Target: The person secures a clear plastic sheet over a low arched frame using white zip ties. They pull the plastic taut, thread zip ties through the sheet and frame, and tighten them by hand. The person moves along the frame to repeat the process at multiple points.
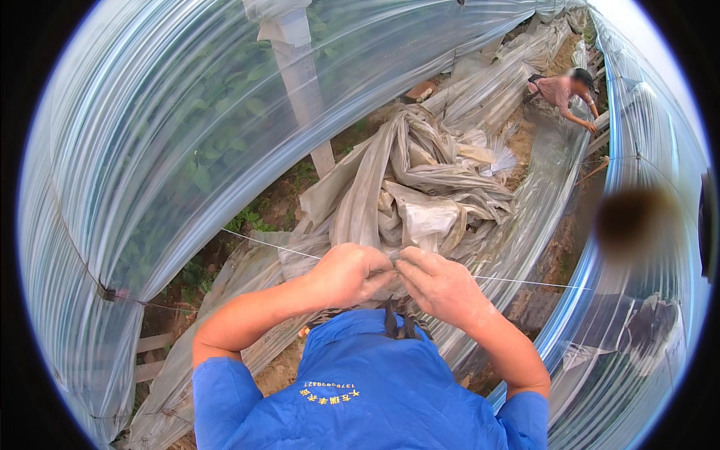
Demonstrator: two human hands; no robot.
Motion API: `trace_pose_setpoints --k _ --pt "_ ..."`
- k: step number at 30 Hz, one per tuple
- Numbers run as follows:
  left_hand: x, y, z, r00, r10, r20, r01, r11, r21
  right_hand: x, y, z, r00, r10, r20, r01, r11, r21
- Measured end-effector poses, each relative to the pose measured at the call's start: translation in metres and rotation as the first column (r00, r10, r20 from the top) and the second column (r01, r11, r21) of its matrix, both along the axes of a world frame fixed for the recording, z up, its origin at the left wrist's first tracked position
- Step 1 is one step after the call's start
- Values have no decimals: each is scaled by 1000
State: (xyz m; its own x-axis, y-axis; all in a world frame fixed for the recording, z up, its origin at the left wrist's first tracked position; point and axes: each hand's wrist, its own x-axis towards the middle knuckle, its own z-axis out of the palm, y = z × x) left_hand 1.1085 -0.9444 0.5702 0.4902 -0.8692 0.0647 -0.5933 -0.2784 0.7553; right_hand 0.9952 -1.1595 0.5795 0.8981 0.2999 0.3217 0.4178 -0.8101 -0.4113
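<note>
My left hand [353, 275] and my right hand [441, 284] meet in front of my chest, their fingertips almost touching. A thin white string [526, 281] runs from the plastic sheeting on one side, through both hands, to the sheeting on the other side. The fingers of each hand are pinched on it; the short stretch between the fingertips is too small to make out. Beyond the hands lies a crumpled heap of old, dirty plastic film [430, 211]. A blue apron [360, 382] bearing writing covers my front.
Clear plastic film walls [169, 140] rise on both sides, green plants behind the left one. A concrete post [298, 84] stands at the left, a brick [421, 91] near the heap. Another person [559, 93] bends at the far right beside wooden slats [597, 143].
</note>
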Motion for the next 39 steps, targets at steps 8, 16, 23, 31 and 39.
trace_pose_setpoints --k 8,16,23,31,39 --pt "7 8 -2 946 -135 -294 175 978 113 -3 -3 -10 944 110 -311 -125 992 -30" --pt "-9 5 -28 512 -78 856 462 865 -198 12 -39 -27 82 824 -560 585 415 697" --pt "-2 18 -30 976 8 216 31 984 -177 7 -20 -6 848 139 -511 139 873 467" --pt "-8 21 -33 950 18 313 65 965 -253 9 2 -15 623 81 -778 566 640 520" --pt "-7 20 -64 882 17 470 79 980 -184 12 0 -52 574 167 -801 686 436 582"
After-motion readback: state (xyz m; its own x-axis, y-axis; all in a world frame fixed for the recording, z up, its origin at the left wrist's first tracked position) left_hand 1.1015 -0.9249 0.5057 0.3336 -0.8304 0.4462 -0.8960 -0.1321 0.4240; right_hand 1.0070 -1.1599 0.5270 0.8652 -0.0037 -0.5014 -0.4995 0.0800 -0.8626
